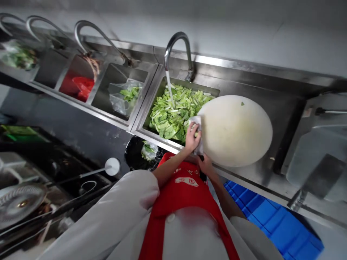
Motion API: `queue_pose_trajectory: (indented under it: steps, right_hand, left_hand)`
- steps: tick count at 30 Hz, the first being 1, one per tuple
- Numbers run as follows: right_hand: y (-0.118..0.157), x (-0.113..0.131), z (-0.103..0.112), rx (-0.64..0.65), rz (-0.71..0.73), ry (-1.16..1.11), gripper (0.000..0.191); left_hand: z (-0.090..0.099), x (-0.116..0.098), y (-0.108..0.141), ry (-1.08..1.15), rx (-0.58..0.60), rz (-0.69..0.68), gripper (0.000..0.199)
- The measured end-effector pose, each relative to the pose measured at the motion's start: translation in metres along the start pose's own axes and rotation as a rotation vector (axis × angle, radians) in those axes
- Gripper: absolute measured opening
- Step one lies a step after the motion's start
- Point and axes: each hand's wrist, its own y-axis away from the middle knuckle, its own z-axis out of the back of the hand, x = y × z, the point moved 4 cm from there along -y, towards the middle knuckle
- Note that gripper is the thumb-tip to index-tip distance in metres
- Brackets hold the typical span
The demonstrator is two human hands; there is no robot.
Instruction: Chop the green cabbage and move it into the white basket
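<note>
My right hand point(206, 165) is closed around the dark handle of a cleaver point(200, 147) at the sink's front right corner. My left hand point(192, 138) bends its fingers over the pale, wide blade, with light green bits showing by the fingertips. Beside the blade on the left, chopped leafy greens point(169, 117) fill the sink point(145, 133). Water runs onto them from a curved tap point(179, 34). To the right of my hands lies a round white cutting board point(235, 131), with a small leaf scrap point(242, 103) near its far edge.
More sinks stand to the left, one with a plastic bag of greens point(127, 95), another with a red bag point(84, 86). Below the counter are a black-lined bin point(132, 153) and a blue crate point(273, 220). A ladle point(112, 167) juts out at the left; a clear tub point(320, 159) sits right.
</note>
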Motion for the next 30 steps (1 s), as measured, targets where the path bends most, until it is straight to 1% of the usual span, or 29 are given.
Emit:
queue_pose_trajectory:
  steps: [1,3,5,6,7,8,9,10,11,12,13,14,15,16,18,19,20,22,23,24,25,26,27,28,29,30]
  right_hand:
    - [-0.008,0.016,-0.021,0.079,0.073,0.024,0.034]
    - [-0.021,0.049,-0.071,0.304,0.157,0.057,0.027]
    - [-0.028,0.081,-0.128,0.577,0.159,0.099,0.023]
    - [-0.029,0.096,-0.155,0.701,0.156,0.132,0.023]
    - [-0.03,0.11,-0.179,0.795,0.165,0.18,0.023]
    - [-0.03,0.123,-0.199,0.848,0.195,0.239,0.023]
    - [-0.03,0.134,-0.215,0.857,0.242,0.305,0.022]
    - [-0.03,0.144,-0.224,0.83,0.294,0.373,0.022]
    - [-0.031,0.15,-0.228,0.783,0.336,0.436,0.021]
    - [-0.031,0.152,-0.227,0.727,0.357,0.496,0.021]
    - [-0.032,0.151,-0.22,0.663,0.357,0.552,0.022]
    - [-0.033,0.146,-0.208,0.588,0.339,0.609,0.024]
    - [-0.034,0.139,-0.191,0.497,0.314,0.671,0.027]
    - [-0.035,0.131,-0.172,0.399,0.284,0.728,0.031]
    - [-0.034,0.112,-0.127,0.138,0.174,0.812,0.04]
    - [-0.032,0.103,-0.104,0.027,0.109,0.837,0.043]
    - [-0.029,0.096,-0.083,-0.07,0.041,0.869,0.046]
    - [-0.024,0.087,-0.042,-0.364,-0.132,0.994,0.052]
    - [-0.023,0.084,-0.028,-0.455,-0.222,1.032,0.053]
    - [-0.022,0.083,-0.016,-0.56,-0.303,1.064,0.053]
    - [-0.024,0.081,-0.008,-0.639,-0.364,1.081,0.052]
    - [-0.026,0.08,-0.004,-0.698,-0.397,1.084,0.049]
    - [-0.03,0.078,-0.002,-0.733,-0.404,1.08,0.047]
    - [-0.034,0.075,-0.003,-0.736,-0.399,1.069,0.044]
    - [-0.039,0.071,-0.004,-0.71,-0.389,1.051,0.041]
    - [-0.043,0.066,-0.006,-0.67,-0.381,1.027,0.04]
  left_hand:
    - [0.036,0.015,0.003,-0.045,-0.1,0.054,0.041]
    - [0.112,0.046,0.017,-0.164,-0.3,0.162,0.039]
    - [0.186,0.078,0.04,-0.311,-0.456,0.281,0.039]
    - [0.22,0.095,0.053,-0.387,-0.532,0.352,0.039]
    - [0.251,0.113,0.067,-0.457,-0.607,0.431,0.04]
    - [0.279,0.133,0.081,-0.511,-0.666,0.518,0.042]
    - [0.302,0.154,0.094,-0.546,-0.7,0.618,0.043]
    - [0.321,0.176,0.106,-0.561,-0.704,0.738,0.044]
    - [0.338,0.199,0.116,-0.558,-0.684,0.864,0.045]
    - [0.351,0.222,0.123,-0.541,-0.653,0.979,0.045]
    - [0.363,0.243,0.128,-0.518,-0.621,1.069,0.045]
    - [0.374,0.263,0.129,-0.494,-0.596,1.123,0.044]
    - [0.385,0.281,0.126,-0.472,-0.582,1.136,0.042]
    - [0.396,0.298,0.118,-0.451,-0.574,1.115,0.04]
    - [0.414,0.329,0.09,-0.403,-0.557,1.039,0.035]
    - [0.421,0.343,0.07,-0.373,-0.544,0.983,0.035]
    - [0.426,0.356,0.044,-0.343,-0.518,0.899,0.035]
    - [0.432,0.377,-0.019,-0.28,-0.447,0.692,0.036]
    - [0.433,0.385,-0.055,-0.25,-0.393,0.576,0.036]
    - [0.433,0.393,-0.09,-0.22,-0.347,0.51,0.036]
    - [0.433,0.401,-0.125,-0.195,-0.302,0.48,0.036]
    - [0.431,0.408,-0.156,-0.184,-0.215,0.471,0.036]
    - [0.43,0.415,-0.183,-0.18,-0.139,0.495,0.035]
    - [0.429,0.421,-0.205,-0.178,-0.08,0.525,0.032]
    - [0.429,0.427,-0.22,-0.178,-0.044,0.563,0.029]
    - [0.43,0.432,-0.229,-0.178,-0.04,0.603,0.029]
